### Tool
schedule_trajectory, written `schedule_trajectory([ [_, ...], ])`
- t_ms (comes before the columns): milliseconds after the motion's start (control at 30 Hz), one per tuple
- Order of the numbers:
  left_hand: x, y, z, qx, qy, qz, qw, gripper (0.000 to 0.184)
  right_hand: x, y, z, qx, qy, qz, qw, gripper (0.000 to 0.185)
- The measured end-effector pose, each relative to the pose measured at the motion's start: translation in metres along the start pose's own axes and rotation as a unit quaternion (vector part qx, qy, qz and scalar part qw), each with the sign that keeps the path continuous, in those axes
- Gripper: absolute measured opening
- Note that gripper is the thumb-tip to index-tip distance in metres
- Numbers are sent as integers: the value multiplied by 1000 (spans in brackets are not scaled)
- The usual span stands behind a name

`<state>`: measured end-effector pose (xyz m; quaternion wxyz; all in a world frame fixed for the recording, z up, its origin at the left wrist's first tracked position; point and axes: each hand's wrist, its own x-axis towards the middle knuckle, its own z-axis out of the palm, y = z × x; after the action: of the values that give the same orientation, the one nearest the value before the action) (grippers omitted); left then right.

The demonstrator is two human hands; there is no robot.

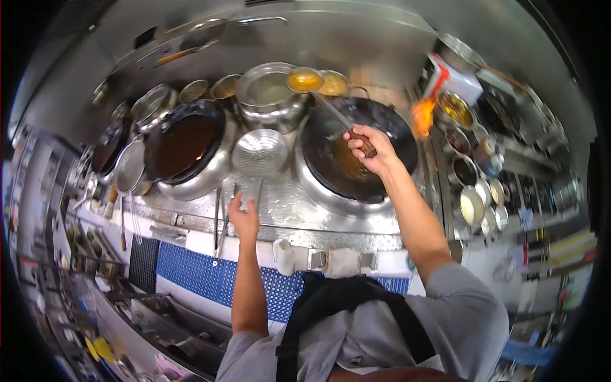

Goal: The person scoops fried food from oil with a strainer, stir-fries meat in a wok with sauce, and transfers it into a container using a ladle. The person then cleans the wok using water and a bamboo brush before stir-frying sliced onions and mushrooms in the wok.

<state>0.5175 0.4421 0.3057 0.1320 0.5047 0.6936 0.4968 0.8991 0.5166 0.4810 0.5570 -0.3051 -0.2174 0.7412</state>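
Observation:
My right hand (374, 149) is wrapped round the wooden handle of a ladle (337, 113). The ladle's bowl holds yellow-orange liquid and is over the right rim of a steel pot (264, 114). Below my right hand sits a black wok (317, 153) with some brownish liquid at its bottom. My left hand (244, 215) is open, thumb and fingers apart, close by the handle of a perforated skimmer (261, 153) on the steel counter. Whether it touches that handle I cannot tell.
A second wok (186, 146) of dark brown liquid stands to the left. Orange flame (422, 117) rises at the right wok's right edge. Farther right are a bowl of oil with bits in it (455, 109) and several seasoning containers (471, 205). A strainer (130, 167) lies left.

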Motion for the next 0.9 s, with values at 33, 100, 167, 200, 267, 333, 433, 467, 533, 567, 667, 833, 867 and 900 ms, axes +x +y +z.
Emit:
schedule_trajectory([
  [33,-11,31,-8,-66,10,-21,998,39,-30,-2,0,-29,12,-7,999,24],
  [100,-32,62,-8,-219,-91,-90,967,35,-70,8,-27,-40,23,1,999,48],
  [167,-67,119,0,-362,-243,-193,879,35,-111,17,-32,-70,112,3,991,60],
  [200,-84,139,8,-418,-331,-240,811,36,-121,28,-47,-77,139,5,987,60],
  [267,-113,174,34,-453,-528,-286,659,42,-135,50,-73,-69,157,2,985,57],
  [333,-146,190,73,-465,-579,-357,566,45,-143,68,-104,-86,154,2,984,52],
  [433,-179,219,107,-468,-589,-405,520,46,-176,74,-155,-354,153,-86,919,55],
  [467,-185,227,112,-467,-581,-412,524,46,-197,65,-187,-513,172,-117,833,59],
  [533,-189,239,112,-483,-586,-405,509,42,-249,51,-216,-782,272,20,561,74],
  [567,-187,240,114,-484,-595,-390,510,40,-269,58,-231,-788,299,91,531,76],
  [667,-172,250,115,-475,-585,-370,543,32,-281,88,-279,-748,332,161,552,76],
  [833,-135,253,111,-359,-542,-287,704,41,-291,39,-248,-530,383,-27,756,84],
  [867,-128,253,107,-314,-566,-269,713,44,-292,36,-252,-531,388,-84,748,84],
  [900,-119,254,97,-268,-580,-256,725,47,-286,24,-237,-428,361,-154,814,82],
])
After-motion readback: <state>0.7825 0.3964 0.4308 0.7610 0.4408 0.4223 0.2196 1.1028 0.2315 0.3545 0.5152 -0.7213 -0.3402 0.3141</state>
